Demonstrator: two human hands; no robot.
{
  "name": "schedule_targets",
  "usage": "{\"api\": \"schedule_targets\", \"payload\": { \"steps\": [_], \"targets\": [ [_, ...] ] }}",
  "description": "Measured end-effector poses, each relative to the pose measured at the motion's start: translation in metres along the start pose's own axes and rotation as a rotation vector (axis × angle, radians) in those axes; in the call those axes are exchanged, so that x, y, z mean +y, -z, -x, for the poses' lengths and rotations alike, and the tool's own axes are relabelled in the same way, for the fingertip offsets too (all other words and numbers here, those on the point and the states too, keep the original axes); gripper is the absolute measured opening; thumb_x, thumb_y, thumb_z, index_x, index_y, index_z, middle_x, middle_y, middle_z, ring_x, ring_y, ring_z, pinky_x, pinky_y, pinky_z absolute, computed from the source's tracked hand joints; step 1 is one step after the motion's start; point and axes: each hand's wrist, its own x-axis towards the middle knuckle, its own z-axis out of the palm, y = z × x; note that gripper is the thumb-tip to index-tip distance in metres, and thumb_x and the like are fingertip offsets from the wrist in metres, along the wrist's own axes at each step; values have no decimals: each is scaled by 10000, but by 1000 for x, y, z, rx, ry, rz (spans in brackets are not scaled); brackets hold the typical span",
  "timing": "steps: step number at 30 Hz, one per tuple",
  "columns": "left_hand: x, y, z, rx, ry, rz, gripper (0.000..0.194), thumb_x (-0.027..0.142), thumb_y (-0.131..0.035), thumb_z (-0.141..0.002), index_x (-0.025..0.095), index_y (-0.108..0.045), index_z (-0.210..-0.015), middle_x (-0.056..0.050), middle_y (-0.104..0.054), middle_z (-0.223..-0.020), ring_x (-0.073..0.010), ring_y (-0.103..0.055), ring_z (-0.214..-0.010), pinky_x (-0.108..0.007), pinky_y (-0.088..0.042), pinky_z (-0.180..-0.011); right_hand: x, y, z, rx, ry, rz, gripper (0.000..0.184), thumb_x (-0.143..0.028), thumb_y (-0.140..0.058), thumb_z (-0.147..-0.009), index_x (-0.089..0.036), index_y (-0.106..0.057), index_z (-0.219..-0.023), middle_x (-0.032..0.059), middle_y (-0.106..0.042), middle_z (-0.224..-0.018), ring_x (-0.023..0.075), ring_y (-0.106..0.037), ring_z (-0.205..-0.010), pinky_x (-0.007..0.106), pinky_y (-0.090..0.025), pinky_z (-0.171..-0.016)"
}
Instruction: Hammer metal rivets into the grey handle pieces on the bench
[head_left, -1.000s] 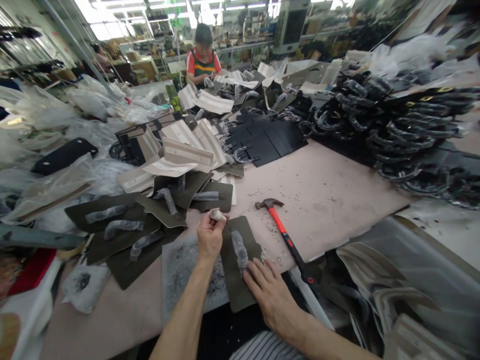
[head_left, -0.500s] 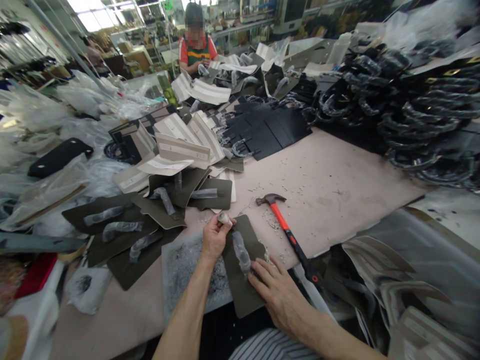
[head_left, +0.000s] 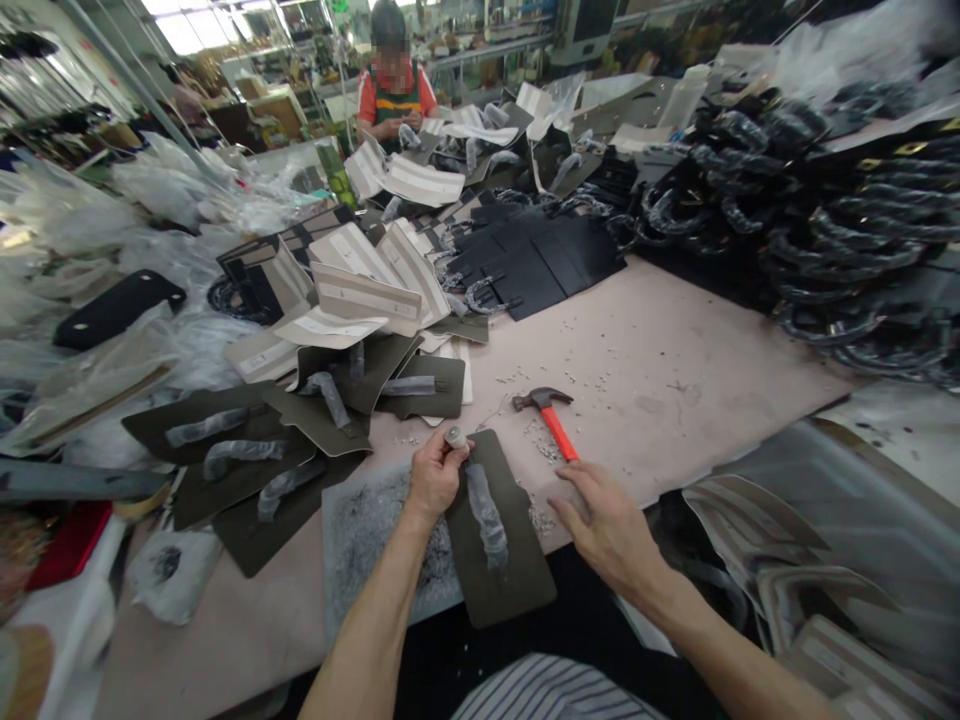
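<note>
My left hand (head_left: 435,475) is closed round a short, pale cylinder (head_left: 456,438), held upright at the top left edge of an olive panel (head_left: 521,535). A handle in clear plastic wrap (head_left: 486,515) lies along this panel, which rests partly on a grey, worn slab (head_left: 349,540). My right hand (head_left: 611,525) is over the black grip of a claw hammer, its thumb apart from the fingers. The hammer's red shaft (head_left: 559,432) and dark head show beyond my fingers; the rest of the grip is hidden. Whether the fingers touch it I cannot tell.
Small metal bits (head_left: 536,440) are scattered near the hammer. Olive panels with wrapped handles (head_left: 247,460) lie at left, beige-backed pieces (head_left: 367,290) behind them. Black panels (head_left: 540,255) and stacked black wrapped handles (head_left: 840,230) stand farther right. A person (head_left: 394,90) sits across the table.
My right hand has left the olive panel and moved right and up to the hammer's grip. The panel's near end has swung right. The pale cylinder is now more upright in my left hand.
</note>
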Motion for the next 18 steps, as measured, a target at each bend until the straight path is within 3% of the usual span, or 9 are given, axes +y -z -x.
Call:
{"api": "schedule_targets", "payload": {
  "steps": [3,5,9,11,13,15,18],
  "targets": [
    [0,4,-1,-88,-52,-86,131,182,-581,-833,189,-655,-941,-26,-733,-867,-181,-681,-830,-270,-518,-781,16,-8,-11,-58,-118,238,374,-264,-600,-854,-134,-541,-1200,164,-572,-1136,298,-544,-1021,405,-437,-893],
    [-1,6,-2,-153,-85,-108,115,179,-571,-842,189,-655,-920,-24,-723,-855,-177,-671,-813,-262,-511,-756,23,-10,-18,-114,-209,239,375,-220,-602,-831,-129,-528,-1187,147,-569,-1057,278,-544,-959,369,-426,-838],
    [-4,8,1,-169,-136,-101,113,180,-560,-856,188,-651,-923,-25,-713,-865,-176,-663,-831,-258,-503,-771,26,-5,-37,-251,-589,-328,209,-147,-565,-769,-182,-534,-972,55,-556,-831,195,-539,-783,284,-420,-682],
    [-6,6,4,-131,-144,-100,121,173,-556,-856,188,-651,-930,-24,-715,-874,-172,-659,-829,-255,-499,-773,20,2,-47,-351,-698,-548,104,-165,-542,-752,-200,-494,-838,16,-523,-700,161,-512,-643,258,-412,-574],
    [-7,5,6,-107,-140,-99,126,166,-551,-854,187,-652,-926,-20,-716,-868,-169,-656,-818,-253,-494,-768,8,11,-53,-412,-704,-621,44,-220,-495,-786,-208,-455,-773,-3,-493,-636,130,-457,-525,243,-384,-482],
    [-8,3,7,-102,-138,-95,126,158,-546,-849,185,-653,-911,-16,-713,-854,-168,-652,-810,-253,-491,-763,-10,21,-53,-418,-691,-682,122,-315,-424,-860,-210,-454,-806,-18,-475,-640,109,-395,-463,232,-340,-431],
    [-9,3,7,-99,-148,-97,134,138,-546,-834,184,-655,-898,-11,-705,-835,-166,-643,-795,-251,-484,-751,-34,32,-44,-231,-463,-584,277,-465,-343,-935,-223,-446,-848,-35,-454,-640,108,-378,-464,231,-301,-446]
  ]
}}
